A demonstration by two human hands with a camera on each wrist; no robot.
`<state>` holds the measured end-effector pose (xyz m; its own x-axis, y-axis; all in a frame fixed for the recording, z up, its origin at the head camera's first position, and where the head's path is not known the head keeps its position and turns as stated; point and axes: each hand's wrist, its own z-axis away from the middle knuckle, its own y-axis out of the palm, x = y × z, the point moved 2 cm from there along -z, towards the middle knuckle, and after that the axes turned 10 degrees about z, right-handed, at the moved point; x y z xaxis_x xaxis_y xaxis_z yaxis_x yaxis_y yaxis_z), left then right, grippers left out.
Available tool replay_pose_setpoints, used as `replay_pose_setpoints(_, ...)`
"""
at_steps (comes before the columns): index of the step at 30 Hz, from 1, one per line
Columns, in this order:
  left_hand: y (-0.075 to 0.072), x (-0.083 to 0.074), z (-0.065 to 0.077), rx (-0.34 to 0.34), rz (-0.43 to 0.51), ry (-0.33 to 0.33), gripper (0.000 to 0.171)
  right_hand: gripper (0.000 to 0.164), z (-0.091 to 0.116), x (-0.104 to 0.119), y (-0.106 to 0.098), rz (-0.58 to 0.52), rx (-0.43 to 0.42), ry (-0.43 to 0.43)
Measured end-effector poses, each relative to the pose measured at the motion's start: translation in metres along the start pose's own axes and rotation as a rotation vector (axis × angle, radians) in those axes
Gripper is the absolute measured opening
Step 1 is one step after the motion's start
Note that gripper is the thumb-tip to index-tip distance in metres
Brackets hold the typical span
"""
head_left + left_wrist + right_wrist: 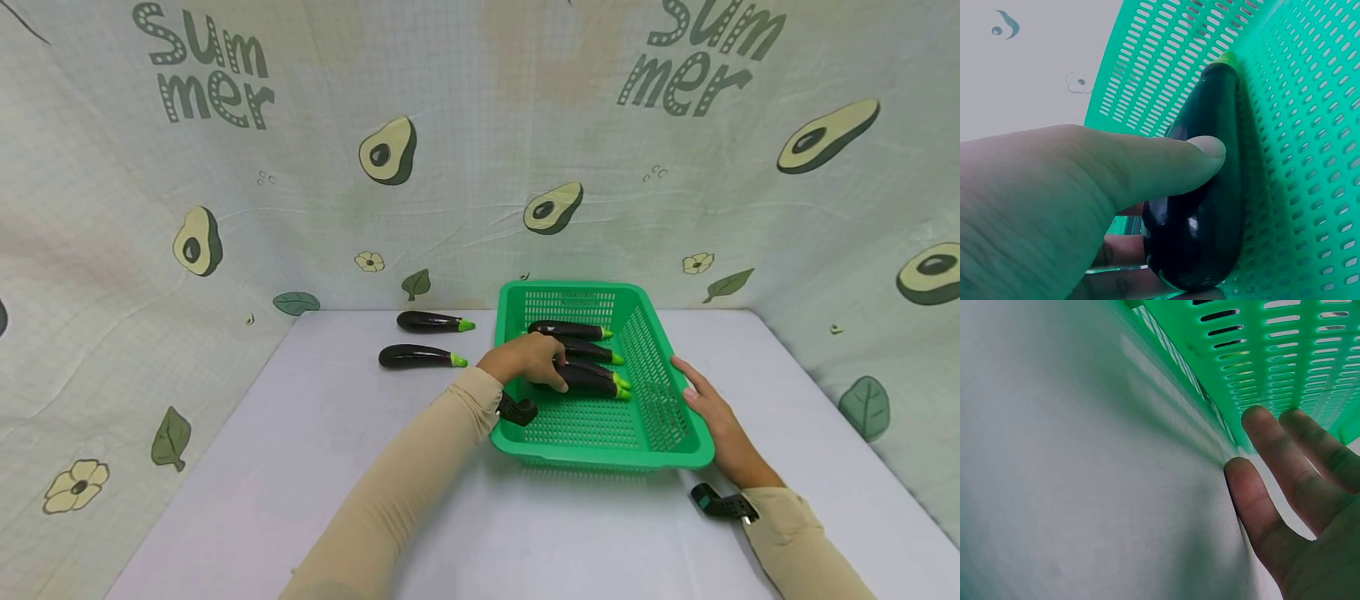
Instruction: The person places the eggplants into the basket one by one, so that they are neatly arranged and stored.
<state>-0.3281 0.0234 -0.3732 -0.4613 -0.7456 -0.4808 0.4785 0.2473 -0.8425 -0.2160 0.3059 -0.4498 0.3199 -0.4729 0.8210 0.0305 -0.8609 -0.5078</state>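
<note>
My left hand (527, 360) reaches over the left side of a green plastic basket (600, 457) and grips a dark purple eggplant (1210, 231). Its thumb lies across the top of the eggplant, with fingers curled underneath. That same eggplant (588, 382) is the nearest of several inside the basket, their green stem ends pointing right. The fingers of my right hand (716, 421) rest straight against the outside of the basket's right wall; in the right wrist view, fingertips (1257, 419) touch the slotted green side, low by the table.
Two more eggplants, one farther back (431, 322) and one nearer (420, 357), lie on the white table (300, 467) left of the basket. A cloth backdrop (465, 100) printed with avocados rises behind the table and along its sides.
</note>
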Motion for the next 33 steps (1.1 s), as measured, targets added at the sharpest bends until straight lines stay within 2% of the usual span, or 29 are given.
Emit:
replay_pose_setpoints(15, 0.0004, -0.0022, 0.0044, 0.005, 0.082, -0.055, 0.047, 0.052, -0.0001, 0.0000, 0.0003, -0.005, 0.005, -0.001)
replay_pose_setpoints(25, 0.0023, -0.0018, 0.0017, 0.050, 0.093, -0.037, 0.043, 0.052, 0.0003, -0.0006, 0.0009, 0.001, -0.002, 0.006)
replay_pose_setpoints(33, 0.0028, -0.0004, 0.0010, 0.028, 0.101, -0.023, 0.043, 0.052, -0.0002, 0.0002, 0.0007, 0.000, 0.002, 0.002)
